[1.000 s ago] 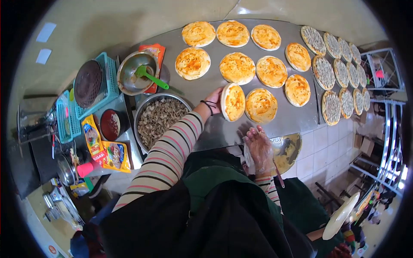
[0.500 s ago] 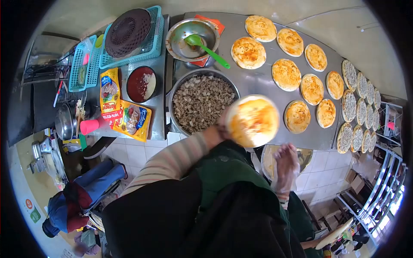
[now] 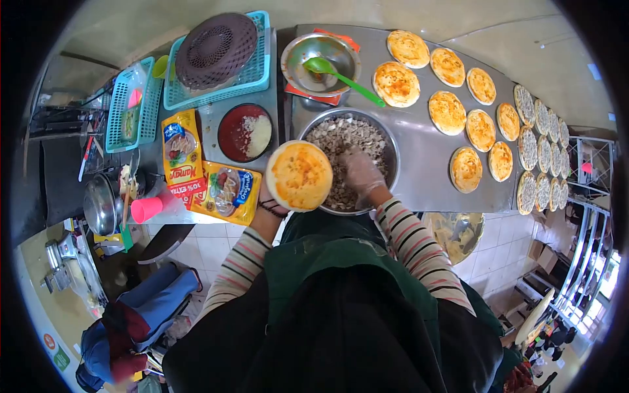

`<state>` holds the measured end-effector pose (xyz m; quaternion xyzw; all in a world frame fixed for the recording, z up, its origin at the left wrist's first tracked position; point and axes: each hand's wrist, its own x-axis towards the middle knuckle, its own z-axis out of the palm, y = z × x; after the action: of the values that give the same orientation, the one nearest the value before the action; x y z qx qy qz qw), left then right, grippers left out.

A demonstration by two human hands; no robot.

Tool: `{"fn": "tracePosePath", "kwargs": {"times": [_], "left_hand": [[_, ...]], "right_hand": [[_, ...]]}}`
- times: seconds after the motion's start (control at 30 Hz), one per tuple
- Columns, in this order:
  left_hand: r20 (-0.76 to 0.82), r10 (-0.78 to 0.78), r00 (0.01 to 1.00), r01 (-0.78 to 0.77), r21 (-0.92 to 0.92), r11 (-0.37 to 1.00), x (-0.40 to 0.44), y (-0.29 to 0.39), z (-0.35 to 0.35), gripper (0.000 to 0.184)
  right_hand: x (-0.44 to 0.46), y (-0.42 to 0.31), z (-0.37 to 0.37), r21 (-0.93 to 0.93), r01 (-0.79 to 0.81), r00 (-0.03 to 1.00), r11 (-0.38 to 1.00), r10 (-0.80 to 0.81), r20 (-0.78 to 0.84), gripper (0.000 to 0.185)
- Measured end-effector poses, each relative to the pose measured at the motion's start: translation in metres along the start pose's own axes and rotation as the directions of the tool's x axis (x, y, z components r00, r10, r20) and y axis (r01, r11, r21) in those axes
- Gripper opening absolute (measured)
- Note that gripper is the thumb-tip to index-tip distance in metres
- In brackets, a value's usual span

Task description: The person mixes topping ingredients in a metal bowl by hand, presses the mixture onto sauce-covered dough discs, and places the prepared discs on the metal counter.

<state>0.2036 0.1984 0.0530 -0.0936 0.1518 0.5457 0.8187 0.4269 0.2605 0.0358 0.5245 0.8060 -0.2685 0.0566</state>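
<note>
My left hand (image 3: pixel 267 198) holds a round flatbread base (image 3: pixel 299 175) from below, its top spread with orange-red sauce; most of the fingers are hidden behind it. The base is tilted toward me at the left rim of a large metal bowl (image 3: pixel 395 154). Inside that bowl lies a greyish-brown crumbled topping (image 3: pixel 334 134). My right hand (image 3: pixel 364 171), in a clear plastic glove, reaches down into the topping. Its fingertips are sunk in the crumbs, so whether they are closed cannot be seen.
Several sauced bases (image 3: pixel 447 112) lie on the steel table, with speckled topped rounds (image 3: pixel 527 149) at its right end. A metal bowl (image 3: pixel 288 63) with a green spoon (image 3: pixel 357 87), a dark sauce bowl (image 3: pixel 230 139), yellow packets (image 3: pixel 226 194) and a blue basket (image 3: pixel 262 72) stand leftward.
The sauced base in my left hand has moved left, from the bowl's right side to its left rim. My right hand has come from beside the table's front edge into the topping.
</note>
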Motion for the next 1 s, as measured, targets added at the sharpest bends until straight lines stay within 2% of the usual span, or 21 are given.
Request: {"fn": "tracePosePath", "kwargs": {"times": [0.07,0.1,0.13,0.17,0.2,0.23,0.27,0.33,0.37,0.4,0.47,0.5,0.53,0.6,0.67,0.73,0.87,0.9,0.93,0.97,1.0], "left_hand": [[0.029,-0.133,0.991,0.134,-0.027,0.991,0.014,-0.001,-0.005,0.052],[0.094,-0.19,0.977,0.195,-0.045,0.98,0.018,-0.004,0.001,0.05],[0.103,-0.196,0.975,0.202,-0.046,0.978,0.025,-0.007,-0.004,0.05],[0.005,-0.19,0.982,0.191,-0.016,0.982,0.032,-0.01,-0.012,0.049],[-0.093,-0.184,0.979,0.186,0.017,0.982,0.038,-0.015,-0.012,0.048],[-0.008,-0.248,0.969,0.248,-0.042,0.968,0.045,-0.02,-0.011,0.047],[-0.001,-0.266,0.964,0.265,-0.04,0.963,0.05,-0.025,-0.011,0.047],[-0.076,-0.221,0.972,0.225,0.046,0.973,0.057,-0.033,-0.001,0.046],[-0.082,-0.233,0.969,0.236,0.031,0.971,0.058,-0.033,0.006,0.046],[-0.081,-0.243,0.967,0.247,0.036,0.968,0.06,-0.032,0.007,0.046],[0.074,-0.201,0.977,0.206,-0.074,0.976,0.067,-0.028,0.006,0.047],[-0.097,-0.1,0.99,0.108,0.077,0.991,0.071,-0.026,0.003,0.048],[-0.1,-0.106,0.989,0.114,0.077,0.99,0.074,-0.024,0.0,0.048],[-0.006,-0.115,0.993,0.115,0.084,0.99,0.08,-0.024,-0.005,0.048],[0.034,-0.122,0.992,0.12,0.06,0.991,0.08,-0.028,0.0,0.048],[-0.037,-0.073,0.997,0.076,0.08,0.994,0.081,-0.032,0.005,0.049],[-0.039,-0.038,0.999,0.041,0.083,0.996,0.087,-0.036,0.014,0.049],[-0.023,-0.029,0.999,0.031,0.103,0.994,0.088,-0.036,0.016,0.049],[-0.008,-0.02,1.0,0.021,0.122,0.992,0.088,-0.037,0.018,0.049],[0.062,-0.051,0.997,0.046,0.083,0.996,0.087,-0.037,0.019,0.049],[0.058,-0.05,0.997,0.045,0.08,0.996,0.086,-0.038,0.018,0.049]], "right_hand": [[0.019,0.023,0.001,0.02,0.035,0.995,0.999,-0.037,0.089,0.044],[0.025,0.046,0.024,0.171,-0.021,1.0,0.985,0.018,0.02,0.043],[0.013,0.026,-0.006,0.164,-0.027,1.0,0.986,0.025,0.015,0.043],[-0.006,0.006,-0.037,0.661,0.003,0.999,0.75,-0.033,0.033,0.039],[-0.019,-0.01,-0.06,0.958,0.016,0.996,0.285,-0.088,0.01,0.035],[-0.016,-0.005,-0.046,0.847,0.2,0.978,0.493,-0.158,-0.138,0.036],[-0.013,-0.001,-0.032,0.658,0.359,0.933,0.662,-0.224,-0.283,0.038],[-0.024,-0.035,-0.068,0.318,0.264,0.932,0.911,-0.157,-0.326,0.04],[-0.027,-0.031,-0.059,0.244,0.235,0.929,0.941,-0.144,-0.34,0.047],[-0.031,-0.027,-0.049,0.245,0.227,0.929,0.943,-0.134,-0.346,0.047],[-0.045,-0.021,-0.032,0.278,0.174,0.909,0.945,-0.045,-0.414,0.042],[-0.054,-0.029,-0.036,0.34,0.136,0.913,0.931,0.017,-0.409,0.035],[-0.055,-0.031,-0.037,0.344,0.13,0.913,0.93,0.023,-0.407,0.035],[-0.052,-0.033,-0.038,0.53,0.226,0.903,0.818,0.027,-0.428,0.033],[-0.034,-0.034,-0.045,0.537,0.231,0.879,0.811,0.062,-0.472,0.031],[-0.025,-0.035,-0.062,0.319,-0.021,0.866,0.948,0.177,-0.468,0.033],[-0.029,-0.052,-0.057,0.206,0.145,0.889,0.968,-0.036,-0.456,0.034],[-0.031,-0.054,-0.056,0.29,0.151,0.919,0.945,-0.026,-0.393,0.032],[-0.03,-0.053,-0.058,0.29,0.15,0.921,0.945,-0.026,-0.39,0.032],[-0.027,-0.051,-0.06,0.267,0.078,0.904,0.961,0.045,-0.425,0.03],[-0.023,-0.048,-0.063,0.247,0.005,0.88,0.969,0.113,-0.46,0.028]]}}
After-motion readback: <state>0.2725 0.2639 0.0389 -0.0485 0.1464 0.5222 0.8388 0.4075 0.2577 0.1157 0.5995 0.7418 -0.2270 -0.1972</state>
